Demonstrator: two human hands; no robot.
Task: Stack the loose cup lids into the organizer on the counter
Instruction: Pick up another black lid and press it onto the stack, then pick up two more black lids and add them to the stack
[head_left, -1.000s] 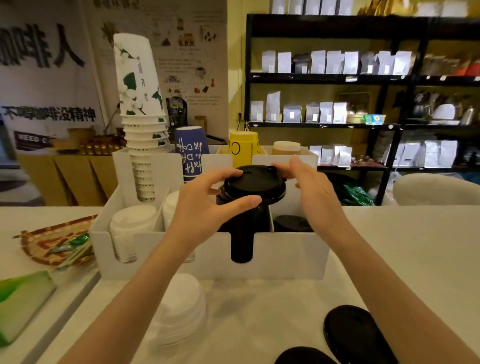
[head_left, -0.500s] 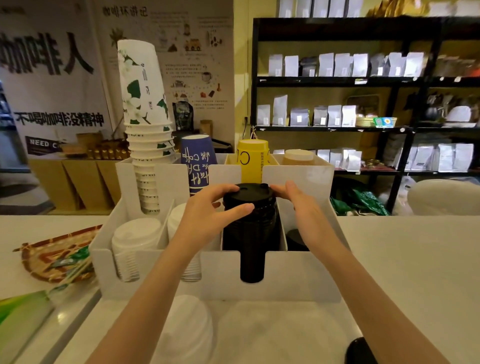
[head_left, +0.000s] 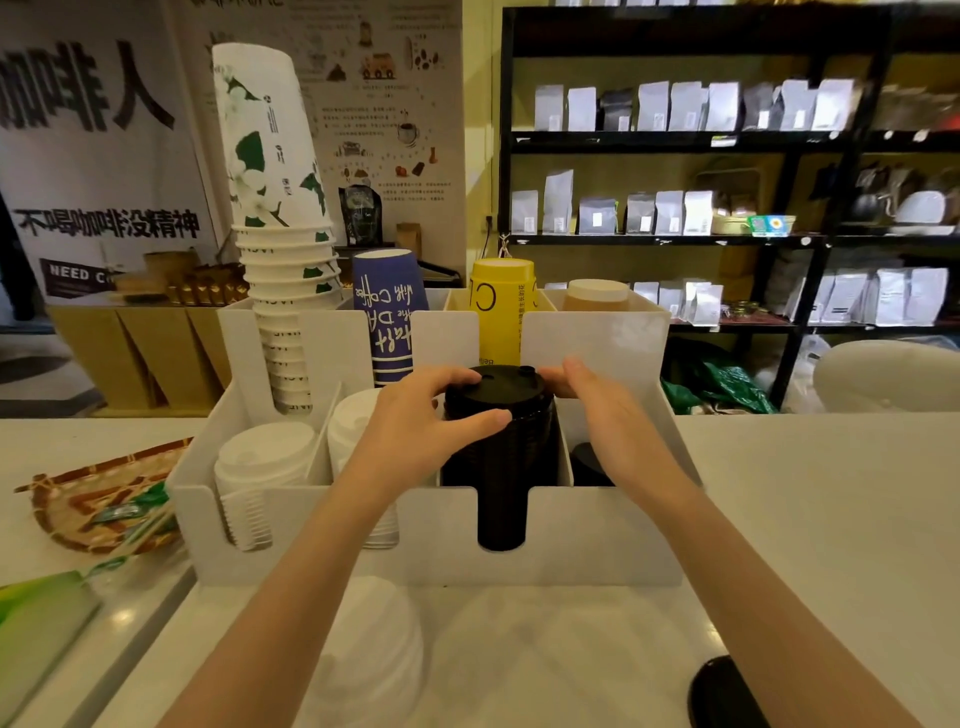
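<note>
A white organizer (head_left: 587, 540) stands on the counter. Its third front slot holds a tall stack of black lids (head_left: 501, 457). My left hand (head_left: 415, 426) grips the top of that stack from the left, thumb across its front. My right hand (head_left: 602, 410) touches the stack's right side with fingers extended. White lids (head_left: 260, 467) fill the leftmost slot, with more white lids (head_left: 350, 431) in the second. A few black lids (head_left: 589, 462) lie low in the fourth slot. A loose stack of white lids (head_left: 374, 654) sits on the counter in front. A loose black lid (head_left: 724, 693) lies at the lower right.
Paper cups stand in the organizer's back row: a tall white and green stack (head_left: 275, 218), a blue cup (head_left: 387, 317), a yellow cup (head_left: 498, 312). A woven tray (head_left: 98, 499) with packets lies left. Dark shelves (head_left: 727, 145) of bags stand behind the counter.
The black lid stack, held above the slot a second ago, has gone down into the third slot. Both hands lowered with it and stay at its top. The view moved closer.
</note>
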